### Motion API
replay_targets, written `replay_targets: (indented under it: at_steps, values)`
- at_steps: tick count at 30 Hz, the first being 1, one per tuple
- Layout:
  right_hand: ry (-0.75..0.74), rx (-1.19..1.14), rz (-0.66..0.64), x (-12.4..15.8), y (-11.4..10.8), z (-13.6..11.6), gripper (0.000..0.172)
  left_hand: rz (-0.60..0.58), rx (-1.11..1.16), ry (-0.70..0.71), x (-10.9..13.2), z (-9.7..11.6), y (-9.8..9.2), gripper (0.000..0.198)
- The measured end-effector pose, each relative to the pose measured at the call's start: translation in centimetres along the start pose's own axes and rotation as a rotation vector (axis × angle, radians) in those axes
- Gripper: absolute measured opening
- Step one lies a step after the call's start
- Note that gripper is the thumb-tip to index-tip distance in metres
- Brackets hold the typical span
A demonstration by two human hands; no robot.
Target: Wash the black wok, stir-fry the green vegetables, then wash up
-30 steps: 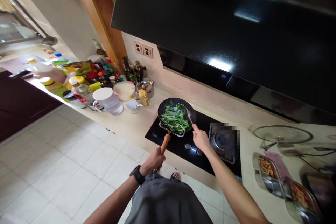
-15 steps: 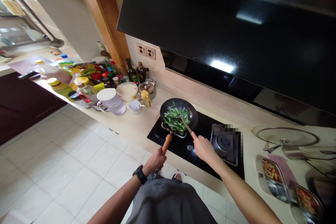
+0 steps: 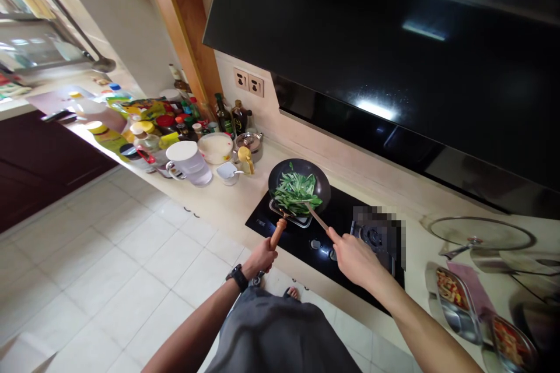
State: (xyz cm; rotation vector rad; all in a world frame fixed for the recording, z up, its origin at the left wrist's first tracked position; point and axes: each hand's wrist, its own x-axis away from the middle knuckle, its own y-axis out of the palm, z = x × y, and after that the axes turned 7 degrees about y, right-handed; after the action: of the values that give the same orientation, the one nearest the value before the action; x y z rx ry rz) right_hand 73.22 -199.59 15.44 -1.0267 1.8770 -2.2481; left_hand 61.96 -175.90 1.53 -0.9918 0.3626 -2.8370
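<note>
A dark wok (image 3: 322,183) sits over the left burner of the black gas hob (image 3: 341,210). Chopped leafy greens (image 3: 295,187) lie heaped inside it. My left hand (image 3: 261,257) is wrapped round the wok's wooden handle (image 3: 277,234). With my right hand (image 3: 353,255) I grip a spatula (image 3: 318,219) by its handle. Its head reaches into the near right side of the greens and is partly hidden by them.
Left of the hob stand a water jug (image 3: 189,163), a small white container (image 3: 227,173) and several bottles and jars. A glass lid (image 3: 481,232) and metal trays of food (image 3: 455,297) are on the right. The black range hood (image 3: 371,41) overhangs the back.
My right hand and the spatula have moved right and toward me, to the near side of the wok. The greens have shifted in the wok. My left hand keeps its grip.
</note>
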Motion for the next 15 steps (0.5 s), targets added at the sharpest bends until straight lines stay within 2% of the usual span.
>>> replay_targets:
  at_steps: [3, 5, 8, 11, 13, 15]
  values:
    - [0.000, 0.002, -0.011, -1.5, 0.3, -1.0, 0.063, 0.002, -0.011, 0.004, 0.0, -0.2, 0.1, 0.037]
    - [0.031, -0.102, 0.055, -3.6, 1.2, -0.4, 0.061, 0.010, -0.026, 0.005, -0.1, -0.4, 0.0, 0.037]
    - [0.033, -0.445, 0.193, -6.6, 2.8, 3.3, 0.053, 0.022, -0.041, 0.016, -0.3, -0.5, -0.2, 0.035]
    - [0.073, -0.754, 0.253, -9.4, 4.0, 7.8, 0.055, 0.016, -0.035, 0.017, -0.2, -0.5, -0.6, 0.034]
    - [0.116, -0.884, 0.258, -11.4, 4.5, 9.3, 0.059, 0.011, -0.027, 0.008, -0.2, -0.5, -0.9, 0.037]
    - [0.145, -0.982, 0.231, -13.6, 4.7, 9.7, 0.059, 0.008, -0.037, 0.012, -0.2, -0.5, -1.2, 0.041]
